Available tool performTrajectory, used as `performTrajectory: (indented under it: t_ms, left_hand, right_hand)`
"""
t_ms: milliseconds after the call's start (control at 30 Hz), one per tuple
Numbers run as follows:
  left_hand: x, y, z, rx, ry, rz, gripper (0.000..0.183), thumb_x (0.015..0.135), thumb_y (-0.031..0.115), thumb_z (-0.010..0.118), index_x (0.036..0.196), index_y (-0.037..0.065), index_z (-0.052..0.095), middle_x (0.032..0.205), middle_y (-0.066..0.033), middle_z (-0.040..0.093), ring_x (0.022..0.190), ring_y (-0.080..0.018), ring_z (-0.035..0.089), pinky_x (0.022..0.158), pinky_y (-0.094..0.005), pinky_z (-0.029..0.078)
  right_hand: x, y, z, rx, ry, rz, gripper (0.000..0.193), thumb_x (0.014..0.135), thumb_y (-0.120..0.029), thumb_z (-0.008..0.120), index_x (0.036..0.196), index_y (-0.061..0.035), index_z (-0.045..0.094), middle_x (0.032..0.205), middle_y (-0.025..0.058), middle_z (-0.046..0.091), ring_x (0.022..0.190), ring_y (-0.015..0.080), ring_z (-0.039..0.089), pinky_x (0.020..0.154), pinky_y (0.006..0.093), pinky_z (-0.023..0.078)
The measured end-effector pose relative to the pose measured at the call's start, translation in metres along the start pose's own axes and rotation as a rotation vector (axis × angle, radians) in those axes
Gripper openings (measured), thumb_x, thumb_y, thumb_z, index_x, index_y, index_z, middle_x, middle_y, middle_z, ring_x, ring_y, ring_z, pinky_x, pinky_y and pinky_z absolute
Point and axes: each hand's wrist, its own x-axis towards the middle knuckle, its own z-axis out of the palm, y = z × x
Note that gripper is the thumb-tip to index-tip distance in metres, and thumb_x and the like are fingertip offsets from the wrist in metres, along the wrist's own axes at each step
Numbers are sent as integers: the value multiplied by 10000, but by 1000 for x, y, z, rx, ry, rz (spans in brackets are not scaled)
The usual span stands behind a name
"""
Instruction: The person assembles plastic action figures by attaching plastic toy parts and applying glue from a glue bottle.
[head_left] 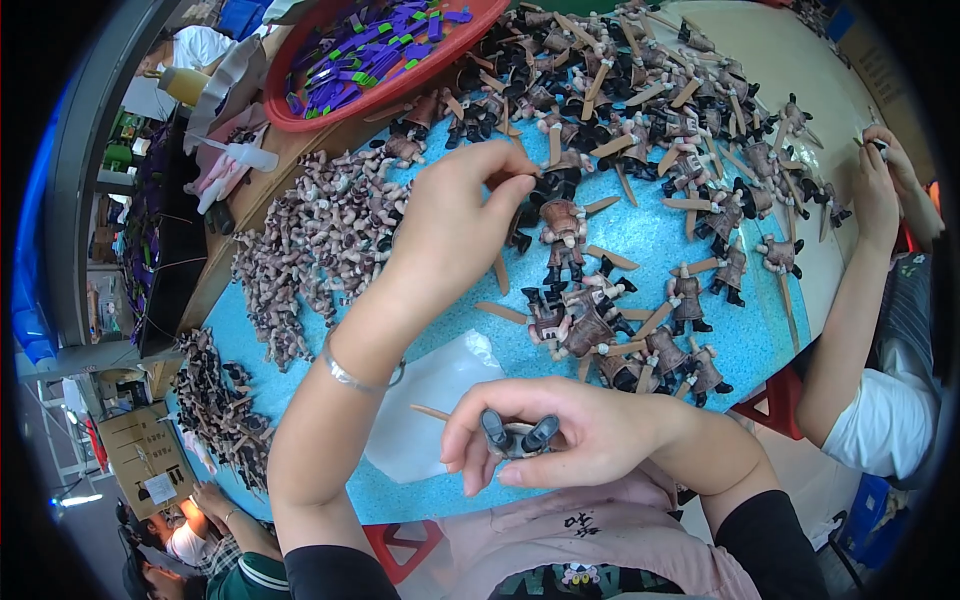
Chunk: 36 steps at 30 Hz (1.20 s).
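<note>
My right hand [575, 430] is closed around a toy figurine [518, 436] above the near edge of the table. The figurine's two dark boots point up between my fingers, and a tan stick-like part pokes out to the left. My left hand [460, 210] reaches forward over the figurines, thumb and forefinger pinched together beside a dark-booted figurine [565, 165]. What the pinch holds, if anything, is hidden. Just ahead lie brown-clothed figurines [563, 230] with black boots and tan blades. A white sheet [425, 400] lies under my forearms.
A red basin [400, 92] of purple and green parts stands at the far left. Small pinkish-brown parts [310, 230] and dark parts [215, 400] are heaped along the left of the blue tabletop [640, 215]. Another person's hands [880, 170] work at the right.
</note>
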Motion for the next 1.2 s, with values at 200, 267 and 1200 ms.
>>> performTrajectory:
  t_ms: [200,267,1200]
  left_hand:
    - [-34,16,-20,-625,-180,-362,197,886,205,623,965,24,615,794,3,619,717,-50,519,642,-205,386]
    - [-43,20,-22,-727,-212,-402,205,881,216,634,968,31,618,785,3,610,714,-52,511,639,-206,381]
    - [17,-10,12,236,77,255,210,828,7,570,1030,6,624,1014,-154,626,959,-320,594,842,-380,472]
  right_hand:
    - [-1,-1,1,-31,3,-6,278,845,30,488,1122,9,478,1038,80,531,914,128,575,830,274,466]
    - [-1,-1,2,-37,5,-9,277,842,28,488,1119,10,482,1032,81,535,907,128,577,827,274,467]
    - [-1,-1,1,-65,-72,47,310,816,53,469,1123,20,489,1019,80,547,903,127,564,829,285,465]
